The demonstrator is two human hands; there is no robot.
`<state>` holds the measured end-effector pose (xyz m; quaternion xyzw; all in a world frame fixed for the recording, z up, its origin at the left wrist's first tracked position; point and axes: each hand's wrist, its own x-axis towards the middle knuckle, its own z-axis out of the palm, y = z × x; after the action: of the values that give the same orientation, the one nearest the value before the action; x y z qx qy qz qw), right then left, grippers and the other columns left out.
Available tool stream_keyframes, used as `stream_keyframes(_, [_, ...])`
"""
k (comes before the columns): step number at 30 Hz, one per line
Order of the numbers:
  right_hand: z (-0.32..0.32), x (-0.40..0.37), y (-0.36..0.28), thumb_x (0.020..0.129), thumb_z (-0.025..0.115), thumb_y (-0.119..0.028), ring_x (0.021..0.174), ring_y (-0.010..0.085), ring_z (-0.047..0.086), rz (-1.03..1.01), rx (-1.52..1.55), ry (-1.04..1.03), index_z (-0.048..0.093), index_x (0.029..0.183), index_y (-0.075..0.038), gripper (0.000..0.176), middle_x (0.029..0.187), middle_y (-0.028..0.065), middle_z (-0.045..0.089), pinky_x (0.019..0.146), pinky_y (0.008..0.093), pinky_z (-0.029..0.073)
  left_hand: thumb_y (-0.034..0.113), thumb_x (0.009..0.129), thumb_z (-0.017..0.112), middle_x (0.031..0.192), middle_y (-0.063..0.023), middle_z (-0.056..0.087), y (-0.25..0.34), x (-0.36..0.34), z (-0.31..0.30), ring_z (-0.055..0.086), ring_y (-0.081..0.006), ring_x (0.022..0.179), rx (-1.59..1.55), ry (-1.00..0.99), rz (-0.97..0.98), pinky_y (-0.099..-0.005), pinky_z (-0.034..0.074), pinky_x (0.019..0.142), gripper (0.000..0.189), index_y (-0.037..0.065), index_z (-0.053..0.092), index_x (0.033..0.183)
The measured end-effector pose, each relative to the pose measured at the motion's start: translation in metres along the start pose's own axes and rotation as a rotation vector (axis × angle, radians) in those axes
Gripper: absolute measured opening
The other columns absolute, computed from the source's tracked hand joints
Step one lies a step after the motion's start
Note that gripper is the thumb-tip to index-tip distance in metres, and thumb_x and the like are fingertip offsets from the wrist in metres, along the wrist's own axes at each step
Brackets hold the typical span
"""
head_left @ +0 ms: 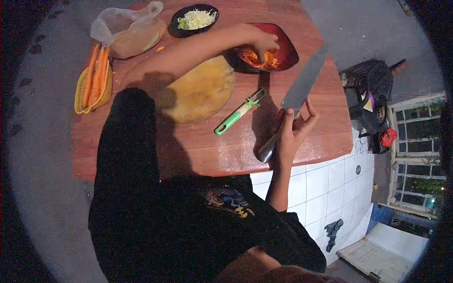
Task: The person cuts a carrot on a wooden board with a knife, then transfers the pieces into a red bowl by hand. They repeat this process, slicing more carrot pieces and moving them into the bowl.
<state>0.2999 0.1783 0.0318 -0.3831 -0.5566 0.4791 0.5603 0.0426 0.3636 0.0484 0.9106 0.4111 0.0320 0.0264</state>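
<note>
My left hand (264, 45) reaches across the table into a bowl (286, 45), red inside and dark outside. Its fingers are bent down, closed on shredded carrot (257, 58). My right hand (297, 126) grips a large knife (304, 80) near where the handle meets the blade; the blade points away from me toward the table's right edge. Between my arms lies a green-handled peeler (239, 112). Beneath my left forearm is a round wooden cutting board (203, 92), partly covered by the arm and its shadow.
Whole carrots (97, 75) stand in a yellow basket (81, 104) at the left. Behind it is a clear plastic bag (111, 27) on a round container. A black bowl (175, 29) holds pale shreds. The wooden table (302, 151) has its near edge against me. A black bag (370, 94) sits beyond the right edge.
</note>
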Motion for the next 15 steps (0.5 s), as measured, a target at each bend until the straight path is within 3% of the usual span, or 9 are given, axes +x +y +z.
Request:
stream_keyframes(4, [0.001,-0.001,-0.001,0.095,0.056,-0.007,0.096,0.0175,0.057,0.027,-0.003,-0.016,0.034,0.133,-0.004,0.044,0.119,0.0143,0.053,0.083,0.0313,0.046,0.02,0.068,0.079,0.106,-0.0164,0.062,-0.013,0.018,0.0,0.059,-0.0347,0.105,-0.103,-0.213,0.051,-0.0461,0.047,0.087,0.046,0.003,0.059,0.106])
stream_keyframes(8, [0.001,-0.003,-0.006,0.096,0.055,-0.009,0.096,0.0175,0.057,0.05,0.026,-0.02,0.033,0.134,-0.005,0.044,0.117,0.0151,0.054,0.083,0.0312,0.046,0.014,0.067,0.078,0.103,-0.0154,0.063,-0.019,0.013,-0.014,0.061,-0.0324,0.099,-0.178,-0.125,-0.004,-0.0447,0.049,0.082,0.043,0.004,0.059,0.104])
stream_keyframes(11, [0.003,-0.004,-0.009,0.097,0.056,-0.01,0.095,0.0169,0.057,0.074,0.044,-0.012,0.033,0.134,-0.005,0.044,0.114,0.0151,0.055,0.082,0.0301,0.046,0.013,0.066,0.079,0.102,-0.0146,0.063,-0.017,0.006,-0.033,0.062,-0.0303,0.096,-0.329,-0.105,-0.171,-0.0435,0.051,0.08,0.046,0.005,0.06,0.107])
stream_keyframes(13, [0.003,-0.004,-0.009,0.096,0.056,-0.01,0.094,0.0166,0.057,0.076,0.049,-0.009,0.033,0.134,-0.005,0.044,0.112,0.0149,0.056,0.081,0.0295,0.046,0.013,0.066,0.079,0.104,-0.0132,0.063,-0.041,0.01,-0.021,0.062,-0.0282,0.1,-0.425,-0.162,0.015,-0.0436,0.051,0.082,0.051,0.006,0.06,0.112])
stream_keyframes(15, [0.001,-0.003,-0.007,0.096,0.056,-0.011,0.092,0.0162,0.057,0.079,0.026,-0.034,0.033,0.134,-0.005,0.045,0.111,0.0145,0.057,0.08,0.0293,0.045,0.014,0.066,0.08,0.105,-0.0135,0.062,-0.031,0.002,-0.02,0.061,-0.0291,0.1,-0.368,-0.143,0.023,-0.0438,0.051,0.082,0.052,0.006,0.06,0.114])
